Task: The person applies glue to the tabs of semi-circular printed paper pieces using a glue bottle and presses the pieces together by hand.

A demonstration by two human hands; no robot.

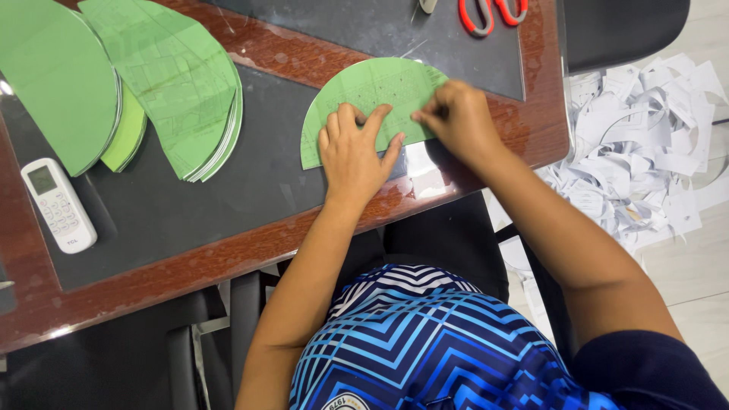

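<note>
A green half-round piece of paper (364, 87) lies on the black mat (250, 175) near the table's front edge. My left hand (353, 156) presses flat on its lower middle, fingers spread. My right hand (456, 118) pinches the paper's right edge between thumb and fingertips. The paper's lower right part is hidden under both hands.
Two stacks of green half-round sheets (171, 76) (57, 80) lie at the left. A white remote control (57, 205) sits near the left edge. Red-handled scissors (490, 11) rest at the back. White paper scraps (645, 152) cover the floor at the right. The wooden table edge (228, 258) runs in front.
</note>
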